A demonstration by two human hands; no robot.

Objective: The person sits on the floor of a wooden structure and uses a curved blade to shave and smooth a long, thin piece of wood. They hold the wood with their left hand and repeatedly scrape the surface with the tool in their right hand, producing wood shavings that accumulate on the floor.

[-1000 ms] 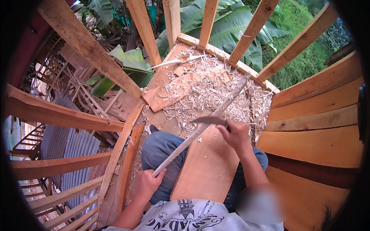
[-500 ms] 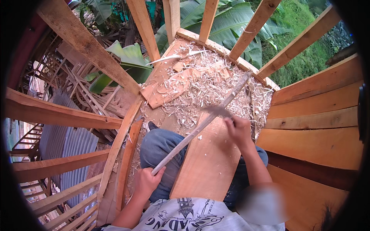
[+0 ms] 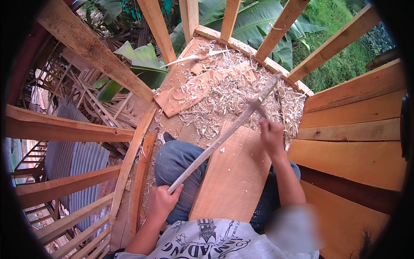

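A curved wall of broad planks [image 3: 353,129] fills the side from two to five o'clock; at least four boards show, stacked edge to edge. Slanting timber ribs [image 3: 90,52] fan out from nine round to one o'clock; about six can be counted along the top, with more rails low at eight o'clock. One wide, pale board [image 3: 235,181] lies across the seated person's lap at six o'clock, running up toward the centre. Beyond it, at twelve o'clock, a bed of wood shavings [image 3: 224,95] covers the floor, too many to count.

One long thin stick [image 3: 220,140] crosses the middle on a diagonal, from seven o'clock up to one o'clock, resting over the board. The left hand [image 3: 161,203] is clenched round its lower end. The right hand [image 3: 271,136] is closed on the handle of a single small blade [image 3: 254,104], whose edge sits against the stick near its upper part.

The work looks to be whittling, mid-stroke on the upper length. The next cut would call for a firm lower grip and a shallow blade angle, perhaps with the stick turned a little to even its sides.
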